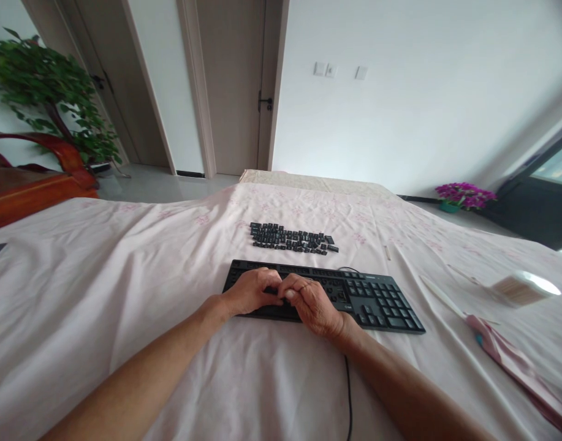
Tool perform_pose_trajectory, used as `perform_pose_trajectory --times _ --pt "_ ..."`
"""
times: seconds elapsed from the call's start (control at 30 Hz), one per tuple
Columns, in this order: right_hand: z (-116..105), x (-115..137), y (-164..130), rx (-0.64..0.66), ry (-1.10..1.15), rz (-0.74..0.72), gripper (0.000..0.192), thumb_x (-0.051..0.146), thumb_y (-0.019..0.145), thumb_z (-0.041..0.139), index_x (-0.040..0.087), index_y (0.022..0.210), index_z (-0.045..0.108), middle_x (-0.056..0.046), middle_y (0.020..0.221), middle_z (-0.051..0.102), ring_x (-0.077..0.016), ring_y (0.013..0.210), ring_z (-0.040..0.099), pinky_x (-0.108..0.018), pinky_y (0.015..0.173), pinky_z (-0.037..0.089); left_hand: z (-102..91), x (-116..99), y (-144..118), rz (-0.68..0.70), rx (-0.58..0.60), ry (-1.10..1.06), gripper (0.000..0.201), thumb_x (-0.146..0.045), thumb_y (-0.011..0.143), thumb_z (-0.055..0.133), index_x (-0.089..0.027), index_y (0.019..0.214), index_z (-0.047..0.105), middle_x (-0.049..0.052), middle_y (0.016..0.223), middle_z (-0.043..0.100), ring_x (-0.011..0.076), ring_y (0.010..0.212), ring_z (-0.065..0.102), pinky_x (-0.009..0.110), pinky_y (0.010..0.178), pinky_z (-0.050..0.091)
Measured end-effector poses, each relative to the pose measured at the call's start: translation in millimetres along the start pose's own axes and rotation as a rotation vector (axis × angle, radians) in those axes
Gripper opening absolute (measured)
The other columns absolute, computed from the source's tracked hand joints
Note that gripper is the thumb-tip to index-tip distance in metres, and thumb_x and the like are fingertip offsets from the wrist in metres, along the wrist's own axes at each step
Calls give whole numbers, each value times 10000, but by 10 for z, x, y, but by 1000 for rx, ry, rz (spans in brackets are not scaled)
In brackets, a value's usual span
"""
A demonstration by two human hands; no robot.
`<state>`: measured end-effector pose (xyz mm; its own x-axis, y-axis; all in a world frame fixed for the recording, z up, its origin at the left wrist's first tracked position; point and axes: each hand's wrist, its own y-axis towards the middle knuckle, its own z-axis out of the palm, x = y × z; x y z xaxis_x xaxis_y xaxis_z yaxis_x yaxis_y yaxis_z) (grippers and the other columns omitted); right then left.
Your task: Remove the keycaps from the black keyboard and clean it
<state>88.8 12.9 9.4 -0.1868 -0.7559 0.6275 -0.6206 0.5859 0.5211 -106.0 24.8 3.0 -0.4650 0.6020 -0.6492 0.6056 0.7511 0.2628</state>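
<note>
Keyboard (377, 300): a black, full-size board with a number pad at its right end is laid flat on a pale pink sheet (124, 294) printed with faint flowers, at the middle of the view and just in front of the person. Keys are seen in place across the number pad and the right part; the left and middle parts are covered by the hands, so their keys cannot be judged. A thin black cable (348, 392) is run from the near edge of the board toward the person, between the forearms.

Both hands are rested on the left half of the board, side by side and touching at the fingertips. The left hand (250, 293) is curled, knuckles up, with the fingers bent down onto the keys. The right hand (314, 304) is likewise bent over, and a ring is worn on one finger. Whether anything small is pinched between the fingertips cannot be told, as the spot is hidden by the fingers themselves.

Beyond the board, well apart from it, loose black keycaps (292, 238) are set out in neat rows on the sheet. At the right, a pale round container (524, 288) and a pink wrapped strip (515, 361) are laid on the sheet. A potted plant (46, 92) is seen at far left.
</note>
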Motion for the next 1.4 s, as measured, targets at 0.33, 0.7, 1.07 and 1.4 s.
perform_pose_trajectory --times 0.33,0.7,1.07,1.4 --pt "-20 58 -54 -89 -2 -60 248 248 973 343 199 876 565 -51 800 606 -160 745 579 -298 714 489 17 -34 -15 -8 -3 -109 213 -404 852 597 -198 816 640 2 831 627 158 779 564 251 719 420" --pt "-73 107 2 -281 -211 -33 209 195 958 364 226 928 568 -73 953 648 -209 927 592 -374 855 468 -6 -33 12 -194 -127 -403 278 -194 765 650 -196 1042 627 33 941 657 156 813 602 275 751 471" --pt "-118 95 207 49 -551 280 176 329 939 502 216 907 633 -33 869 642 -163 745 619 -244 644 410 43 71 23 -256 -238 -688 514 -215 730 721 -220 1190 492 89 1179 564 147 851 648 292 773 511" --pt "-296 -155 414 5 -421 459 115 283 816 604 229 841 703 2 796 717 -174 739 639 -241 657 400 25 40 42 -282 -280 -667 521 -197 744 688 -238 1225 493 68 1152 578 130 831 622 283 779 501"
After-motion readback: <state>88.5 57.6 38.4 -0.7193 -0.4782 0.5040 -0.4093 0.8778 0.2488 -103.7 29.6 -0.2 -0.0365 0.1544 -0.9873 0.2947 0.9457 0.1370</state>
